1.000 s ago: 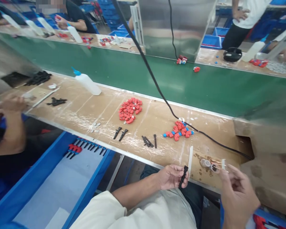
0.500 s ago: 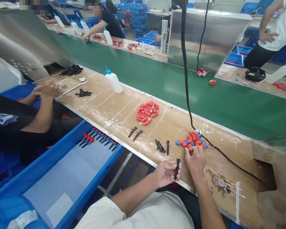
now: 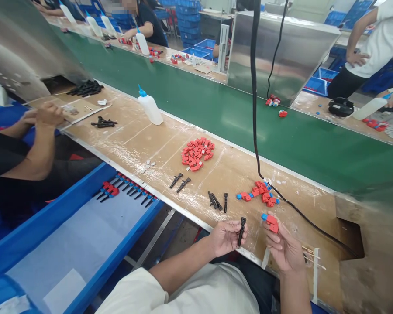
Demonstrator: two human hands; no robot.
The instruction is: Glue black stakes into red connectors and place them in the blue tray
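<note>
My left hand [image 3: 224, 239] pinches a black plastic stick-shaped part [image 3: 241, 232], held upright near the table's front edge. In my right hand [image 3: 286, 246] is a red plastic piece with a blue end [image 3: 270, 222], gripped between thumb and fingers and raised above the table. Just beyond it lies a small pile of red and blue pieces [image 3: 261, 192]. Several loose black parts [image 3: 218, 201] rest on the tabletop to the left of that pile. Two more black parts [image 3: 183, 185] lie farther left, below a heap of red pieces [image 3: 197, 153].
A black cable [image 3: 256, 109] hangs down and runs across the table on my right. Behind is a green conveyor belt [image 3: 196, 104]. A white bottle [image 3: 150, 109] stands at the belt's edge. On my left, a blue tray [image 3: 81, 226] holds assembled pieces. A co-worker's hands [image 3: 49, 114] are at far left.
My right hand has lifted a red and blue piece from the pile and brought it back toward me, turning palm up. My left hand still holds the black part. The view has shifted slightly.
</note>
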